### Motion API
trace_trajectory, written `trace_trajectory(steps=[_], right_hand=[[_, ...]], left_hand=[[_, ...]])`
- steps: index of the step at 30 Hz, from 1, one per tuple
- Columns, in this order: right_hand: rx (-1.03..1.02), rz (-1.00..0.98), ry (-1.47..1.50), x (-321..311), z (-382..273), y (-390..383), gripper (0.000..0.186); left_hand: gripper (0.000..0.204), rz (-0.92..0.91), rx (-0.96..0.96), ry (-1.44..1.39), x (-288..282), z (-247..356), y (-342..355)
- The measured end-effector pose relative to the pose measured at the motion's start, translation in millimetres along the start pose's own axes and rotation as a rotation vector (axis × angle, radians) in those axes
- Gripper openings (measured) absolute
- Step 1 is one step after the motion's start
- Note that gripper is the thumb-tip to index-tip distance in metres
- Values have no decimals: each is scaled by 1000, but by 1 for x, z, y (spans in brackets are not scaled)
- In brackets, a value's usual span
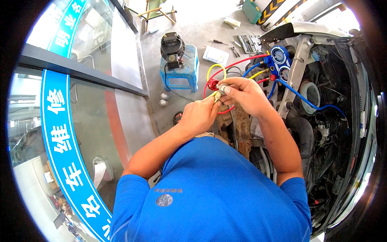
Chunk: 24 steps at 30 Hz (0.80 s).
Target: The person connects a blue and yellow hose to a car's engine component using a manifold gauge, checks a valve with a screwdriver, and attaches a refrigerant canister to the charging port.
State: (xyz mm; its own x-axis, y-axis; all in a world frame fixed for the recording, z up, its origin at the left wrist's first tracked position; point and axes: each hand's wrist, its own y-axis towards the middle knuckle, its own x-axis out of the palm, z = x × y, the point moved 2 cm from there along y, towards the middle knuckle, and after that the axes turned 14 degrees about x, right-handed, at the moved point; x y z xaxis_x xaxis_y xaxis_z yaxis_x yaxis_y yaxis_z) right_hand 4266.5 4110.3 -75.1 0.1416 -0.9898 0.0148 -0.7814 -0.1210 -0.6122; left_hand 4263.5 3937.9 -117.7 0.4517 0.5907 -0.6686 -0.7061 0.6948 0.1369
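Observation:
My left hand [201,114] pinches the brass end fitting [218,95] of a yellow hose near the middle of the view. My right hand [246,95] is closed on a metal can-tap valve [222,88] with a red knob [213,84], held against that fitting. Beyond my hands, a blue manifold gauge set [279,61] rests on the front of an open engine bay [330,137], with red, blue and yellow hoses running from it.
A black pump [172,45] sits on a blue plastic stool [181,82]. Small cans [163,99], an open socket set [250,43], loose tools and a white box [215,55] lie on the floor [151,68]. A glass storefront [96,121] stands at my left.

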Motion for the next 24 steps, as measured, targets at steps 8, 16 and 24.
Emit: trace_trajectory(steps=[8,16,24], right_hand=[[52,-38,106,1,20,13,24],[20,-113,118,11,14,13,31],[50,-71,-51,16,-9,8,30]], left_hand=[[30,-76,-2,115,2,-6,-5],[31,-25,-93,-110,-2,-14,-13],[33,-74,-142,-165,-19,-9,-13]])
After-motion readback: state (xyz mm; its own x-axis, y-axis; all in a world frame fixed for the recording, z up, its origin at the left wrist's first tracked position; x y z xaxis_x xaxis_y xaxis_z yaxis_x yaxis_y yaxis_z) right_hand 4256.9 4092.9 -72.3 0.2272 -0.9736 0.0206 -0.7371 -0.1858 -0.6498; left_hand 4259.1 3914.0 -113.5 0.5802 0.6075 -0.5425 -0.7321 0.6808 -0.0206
